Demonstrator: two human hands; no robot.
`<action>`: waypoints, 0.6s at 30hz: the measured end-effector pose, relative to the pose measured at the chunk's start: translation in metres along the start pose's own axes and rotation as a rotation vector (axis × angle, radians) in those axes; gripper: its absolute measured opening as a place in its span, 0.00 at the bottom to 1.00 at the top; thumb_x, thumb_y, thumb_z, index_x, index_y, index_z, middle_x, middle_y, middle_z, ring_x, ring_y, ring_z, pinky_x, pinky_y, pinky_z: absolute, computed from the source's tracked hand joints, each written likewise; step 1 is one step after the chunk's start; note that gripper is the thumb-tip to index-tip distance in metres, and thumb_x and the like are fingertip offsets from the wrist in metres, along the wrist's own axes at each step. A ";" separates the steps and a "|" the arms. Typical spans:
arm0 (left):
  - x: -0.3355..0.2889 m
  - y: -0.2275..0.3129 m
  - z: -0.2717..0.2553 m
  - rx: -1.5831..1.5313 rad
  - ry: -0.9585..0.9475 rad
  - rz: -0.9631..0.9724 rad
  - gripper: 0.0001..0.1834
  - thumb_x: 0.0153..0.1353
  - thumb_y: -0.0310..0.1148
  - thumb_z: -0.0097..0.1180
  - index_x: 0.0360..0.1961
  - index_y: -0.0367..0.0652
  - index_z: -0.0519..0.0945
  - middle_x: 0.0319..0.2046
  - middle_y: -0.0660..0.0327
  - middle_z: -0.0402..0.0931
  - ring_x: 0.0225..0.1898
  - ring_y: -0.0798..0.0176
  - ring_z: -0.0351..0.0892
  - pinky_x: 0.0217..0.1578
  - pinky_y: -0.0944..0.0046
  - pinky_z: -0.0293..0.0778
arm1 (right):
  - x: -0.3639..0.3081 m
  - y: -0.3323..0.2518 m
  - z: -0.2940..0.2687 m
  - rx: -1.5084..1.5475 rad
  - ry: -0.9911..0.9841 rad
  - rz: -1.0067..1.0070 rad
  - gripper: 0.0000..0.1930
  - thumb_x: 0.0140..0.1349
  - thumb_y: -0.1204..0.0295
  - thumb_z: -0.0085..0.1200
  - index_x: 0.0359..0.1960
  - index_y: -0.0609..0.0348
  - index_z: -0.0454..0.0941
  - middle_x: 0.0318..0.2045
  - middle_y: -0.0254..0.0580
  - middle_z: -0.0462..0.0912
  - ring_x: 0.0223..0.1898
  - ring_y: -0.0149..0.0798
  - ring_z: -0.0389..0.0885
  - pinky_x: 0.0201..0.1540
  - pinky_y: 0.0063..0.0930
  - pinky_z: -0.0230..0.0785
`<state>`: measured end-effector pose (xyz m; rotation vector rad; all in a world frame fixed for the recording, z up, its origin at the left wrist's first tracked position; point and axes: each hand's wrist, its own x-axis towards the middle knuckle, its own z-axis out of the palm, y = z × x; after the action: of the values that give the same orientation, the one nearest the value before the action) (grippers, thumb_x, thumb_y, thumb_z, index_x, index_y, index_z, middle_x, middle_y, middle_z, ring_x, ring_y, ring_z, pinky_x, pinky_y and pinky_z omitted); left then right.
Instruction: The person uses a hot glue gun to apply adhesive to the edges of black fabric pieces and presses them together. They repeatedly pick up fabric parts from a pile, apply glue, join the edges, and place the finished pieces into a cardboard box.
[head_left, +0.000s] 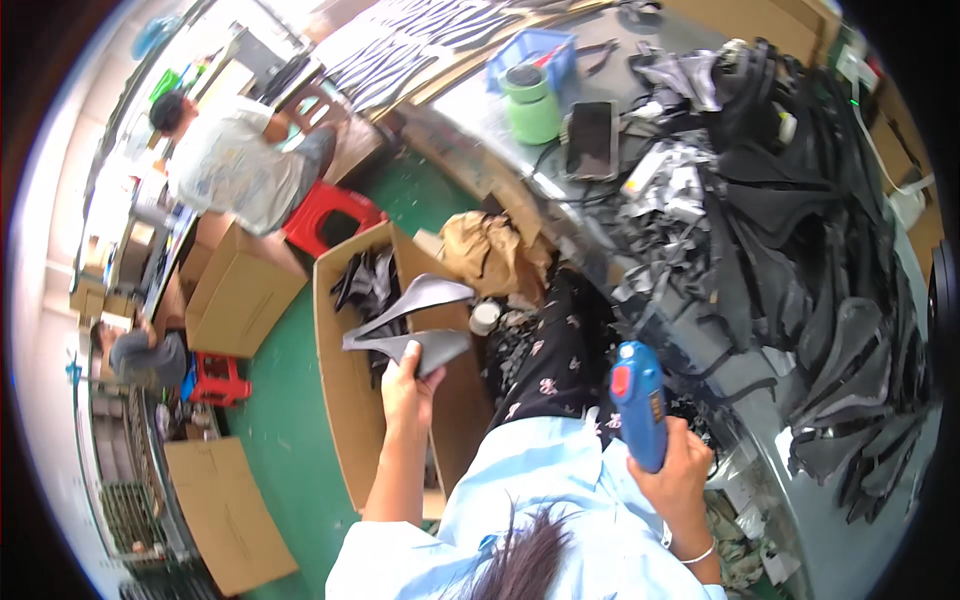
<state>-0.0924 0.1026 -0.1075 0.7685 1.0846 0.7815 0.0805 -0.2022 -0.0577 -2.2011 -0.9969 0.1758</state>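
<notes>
My left hand (408, 388) pinches a grey, V-shaped flat piece (432, 352) by its lower arm, thumb on top. The piece is over an open cardboard box (345, 420), which has dark folded pieces (368, 285) inside. My right hand (680, 470) is wrapped round the body of a blue handheld power tool (642, 410) with a red button. The tool is upright beside the table edge, its top end pointing away from me. Its working tip cannot be made out. The two hands are well apart.
On the metal table (790, 430) at right lie heaped black pieces (775, 200) and grey scraps (670, 190). A phone (592, 142), green jar (531, 105) and blue basket (553, 50) stand farther back. Brown paper (492, 255) lies beyond the box. Two people sit at left on red stools (330, 218).
</notes>
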 end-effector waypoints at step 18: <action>0.046 -0.166 -0.154 0.356 0.488 0.000 0.04 0.62 0.27 0.44 0.36 0.41 0.72 0.27 0.59 0.76 0.19 0.69 0.73 0.16 0.72 0.69 | -0.006 0.001 -0.002 0.029 -0.027 0.188 0.22 0.43 0.67 0.67 0.36 0.61 0.69 0.23 0.52 0.77 0.27 0.56 0.79 0.29 0.41 0.69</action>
<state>-0.1980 0.0800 -0.3117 0.8987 1.6942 0.8077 0.0775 -0.2074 -0.0578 -2.2699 -0.7963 0.3049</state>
